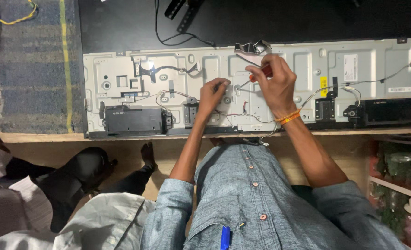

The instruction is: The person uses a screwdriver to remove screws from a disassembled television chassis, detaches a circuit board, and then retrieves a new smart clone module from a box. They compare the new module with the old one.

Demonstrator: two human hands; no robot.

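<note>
Over the bench (48, 137), your right hand (275, 83) holds a tight grip around a red-handled screwdriver (260, 73); your left hand (212, 95) pinches fingertips narrowly against the metal panel (307, 65).

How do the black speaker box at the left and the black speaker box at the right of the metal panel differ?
The left speaker box looks shorter and lies wholly on the metal panel; the right speaker box looks longer and reaches the panel's right end. The left hand is nearer the left box. Both are black, along the panel's lower edge.

A pale wooden desk (38, 137) runs beneath the hands; left of them lies a blue-grey striped woven mat (34, 65), right below stands shelving (395, 185).
</note>
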